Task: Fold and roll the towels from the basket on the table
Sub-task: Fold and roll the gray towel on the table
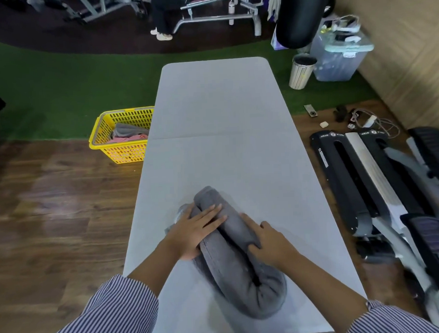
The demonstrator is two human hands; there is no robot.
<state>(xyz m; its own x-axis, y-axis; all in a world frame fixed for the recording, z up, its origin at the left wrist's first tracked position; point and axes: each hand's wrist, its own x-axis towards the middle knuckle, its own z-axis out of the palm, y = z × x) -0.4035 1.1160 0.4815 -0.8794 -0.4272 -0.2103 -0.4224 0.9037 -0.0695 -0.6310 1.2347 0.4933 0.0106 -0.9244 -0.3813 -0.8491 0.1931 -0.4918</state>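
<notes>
Grey towel (232, 264) half-rolled, near table (215, 98) edge; both hands pressing.

One grey towel (232, 261), two hands, one yellow basket (121, 135), one table (218, 111)

Beneath your left hand (196, 230) and right hand (272, 242) lies the rolled towel (238, 271) on the table (218, 111); the basket (121, 135), holding towels, sits on the floor far left of and beyond your left hand.
</notes>
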